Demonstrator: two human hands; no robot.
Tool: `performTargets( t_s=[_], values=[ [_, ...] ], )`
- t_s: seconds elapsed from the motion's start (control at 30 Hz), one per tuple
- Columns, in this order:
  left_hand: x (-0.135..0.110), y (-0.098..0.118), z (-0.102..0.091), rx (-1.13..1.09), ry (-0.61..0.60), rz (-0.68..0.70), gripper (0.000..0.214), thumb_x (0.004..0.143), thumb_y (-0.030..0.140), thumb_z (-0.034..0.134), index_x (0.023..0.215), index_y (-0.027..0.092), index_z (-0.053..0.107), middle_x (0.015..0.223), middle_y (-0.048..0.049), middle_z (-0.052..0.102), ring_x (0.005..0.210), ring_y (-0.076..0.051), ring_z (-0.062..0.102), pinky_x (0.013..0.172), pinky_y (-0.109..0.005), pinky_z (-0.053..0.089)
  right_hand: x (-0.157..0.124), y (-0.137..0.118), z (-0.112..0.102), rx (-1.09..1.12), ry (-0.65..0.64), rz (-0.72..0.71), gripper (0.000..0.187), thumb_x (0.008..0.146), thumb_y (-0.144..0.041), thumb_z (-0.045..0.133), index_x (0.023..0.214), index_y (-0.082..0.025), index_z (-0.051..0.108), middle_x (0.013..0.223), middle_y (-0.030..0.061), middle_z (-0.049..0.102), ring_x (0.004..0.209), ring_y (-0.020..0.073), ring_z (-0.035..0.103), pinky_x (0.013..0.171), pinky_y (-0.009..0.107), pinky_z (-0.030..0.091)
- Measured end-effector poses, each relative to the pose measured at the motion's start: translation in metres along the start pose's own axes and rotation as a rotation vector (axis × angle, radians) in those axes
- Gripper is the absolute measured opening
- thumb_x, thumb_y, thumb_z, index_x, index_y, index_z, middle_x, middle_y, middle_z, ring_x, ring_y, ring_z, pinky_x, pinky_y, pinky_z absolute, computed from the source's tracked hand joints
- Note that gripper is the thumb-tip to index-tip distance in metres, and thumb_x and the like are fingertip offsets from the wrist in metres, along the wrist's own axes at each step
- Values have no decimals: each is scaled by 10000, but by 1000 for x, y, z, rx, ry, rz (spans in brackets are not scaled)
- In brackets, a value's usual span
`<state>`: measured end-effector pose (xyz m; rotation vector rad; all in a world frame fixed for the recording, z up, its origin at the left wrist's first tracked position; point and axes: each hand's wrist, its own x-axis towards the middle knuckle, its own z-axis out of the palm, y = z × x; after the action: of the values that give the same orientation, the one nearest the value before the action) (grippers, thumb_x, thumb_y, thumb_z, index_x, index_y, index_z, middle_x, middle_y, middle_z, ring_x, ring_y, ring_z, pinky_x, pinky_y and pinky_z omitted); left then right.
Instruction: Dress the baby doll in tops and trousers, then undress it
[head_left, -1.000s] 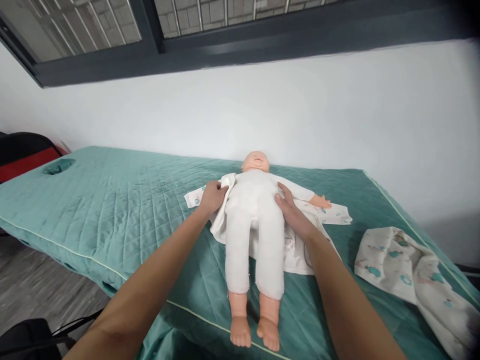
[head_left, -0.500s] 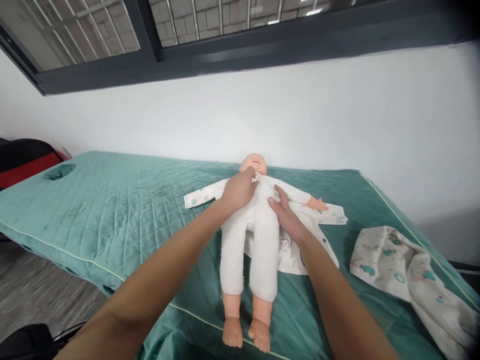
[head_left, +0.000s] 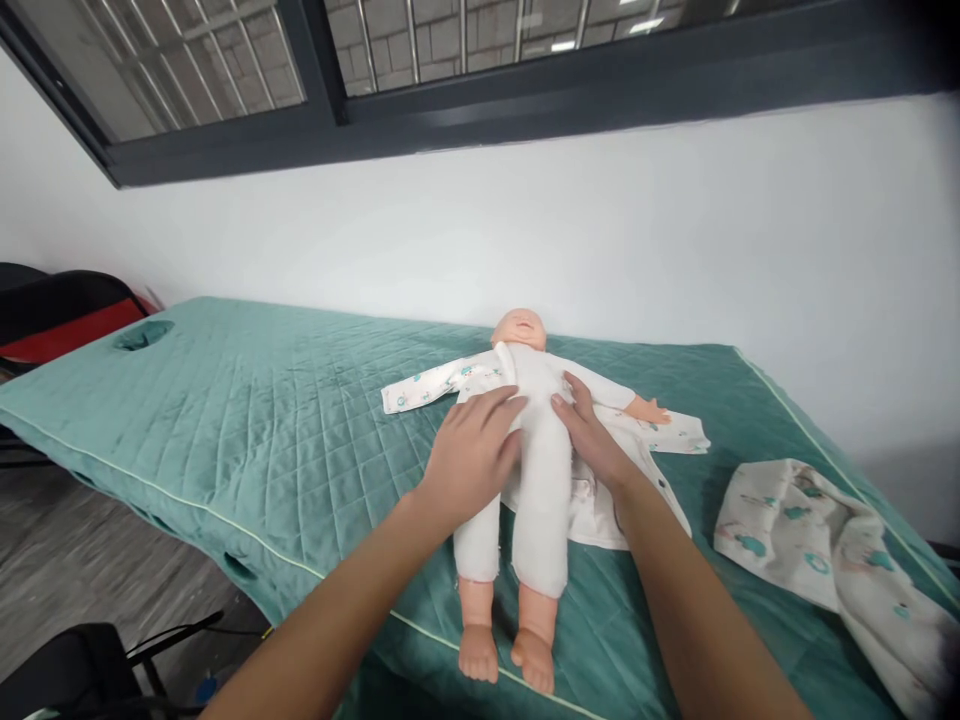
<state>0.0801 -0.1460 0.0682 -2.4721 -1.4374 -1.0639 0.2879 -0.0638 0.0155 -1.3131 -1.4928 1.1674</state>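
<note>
A baby doll [head_left: 536,470] in a white body suit lies face up on a green quilted table [head_left: 262,410], feet toward me. Under it a white printed baby garment [head_left: 427,385] is spread open, one sleeve stretched to the left. My left hand [head_left: 472,450] lies flat, fingers out, on the doll's left side over the garment. On the right side of the doll's belly rests my right hand [head_left: 589,435], fingers extended and pressed against the body.
Another printed cloth [head_left: 817,550] lies crumpled at the right end of the table. The table has a face hole [head_left: 142,335] at its far left end. A white wall and a dark-framed window [head_left: 322,80] stand behind. Dark chairs are at the left.
My left hand let go of the garment's left flap, went up to the doll's chest, then slid down to its left side. The left sleeve now lies stretched out. My right hand barely moved.
</note>
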Motion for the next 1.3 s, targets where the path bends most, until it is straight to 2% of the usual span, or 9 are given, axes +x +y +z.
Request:
performTargets(
  t_s=[0.13,0.33,0.53,0.73,0.83,0.93,1.03,1.17,1.3],
  values=[
    [-48,-35,15,-297,254,-277,452,942,132,471,1382,233,504,1404,-109,597,1340,-244,533,1119,-479,445,-2,-4,1,-16,14,-3,867,888,-746,502,1586,-319,216,1699,62,208,1543,265,279,1274,452,235],
    [-59,-65,42,-721,134,-665,603,839,152,615,1419,248,479,1447,-108,574,1292,-253,567,1085,-455,451,-2,-5,1,-23,43,-6,830,886,-725,520,1565,-324,263,1684,55,252,1532,255,304,1272,445,245],
    [-47,-68,40,-947,120,-705,311,893,283,622,1193,201,612,1145,-68,698,1051,-204,638,973,-363,465,0,-2,0,-57,92,22,802,884,-722,518,1550,-331,302,1657,50,315,1505,253,359,1252,431,298],
    [-51,-67,36,-1010,107,-716,313,841,333,712,1101,204,595,1007,-17,656,879,-152,583,784,-266,452,0,-7,0,-126,125,7,767,898,-692,514,1523,-274,361,1636,79,361,1490,256,376,1223,393,344],
    [-54,-65,35,-951,102,-726,262,843,335,700,1047,202,604,934,1,657,802,-136,579,725,-251,454,-2,-9,-1,-227,197,-11,672,922,-646,502,1460,-249,447,1476,118,550,1341,282,539,1139,458,435],
    [-61,-59,32,-757,129,-611,113,875,282,641,951,198,630,891,-3,687,804,-142,619,744,-262,474,-8,-17,-1,-420,460,-149,501,922,-561,532,1263,-203,611,1177,129,686,1051,279,662,975,488,522],
    [-68,-51,30,-497,174,-309,65,905,220,581,918,193,638,833,-14,704,725,-132,625,705,-266,470,-11,-34,5,-480,695,-346,326,922,-460,546,1063,-196,674,1069,111,678,945,238,654,833,407,551],
    [-71,-45,30,-308,254,-3,77,916,200,554,912,186,631,725,-19,669,606,-126,584,603,-269,449,6,-59,26,-465,528,-442,214,903,-358,558,1037,-230,667,988,62,682,826,194,632,765,355,534],
    [-70,-45,30,-230,266,90,83,906,205,578,902,192,660,710,-27,653,602,-134,583,581,-280,456,48,-81,49,-656,220,-396,234,881,-389,599,1046,-232,652,1037,92,681,880,252,634,864,434,498]
  ],
)
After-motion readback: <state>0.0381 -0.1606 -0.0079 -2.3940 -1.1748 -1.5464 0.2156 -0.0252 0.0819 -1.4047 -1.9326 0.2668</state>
